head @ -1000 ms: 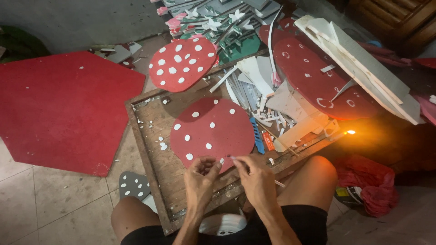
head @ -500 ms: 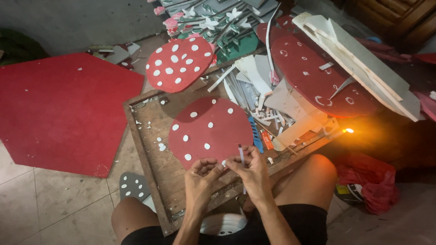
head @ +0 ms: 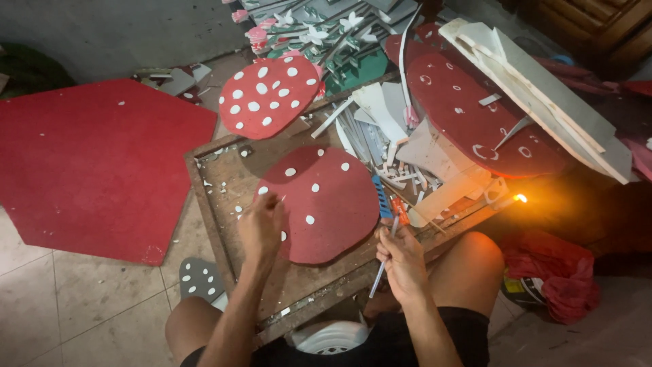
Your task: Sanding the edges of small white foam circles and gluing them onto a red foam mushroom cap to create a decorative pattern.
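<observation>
Left hand presses a white dot onto the red mushroom-shaped foam cutout; fingers pinched. Right hand clenches a thin glue stick. Best pressed flat, evenly spaced.

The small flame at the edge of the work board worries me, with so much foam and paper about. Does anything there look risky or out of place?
Yes. A small open flame burns at the right end of the wooden board, right beside a heap of white offcuts and red foam sheets. It looks unattended: both hands work further left.
</observation>
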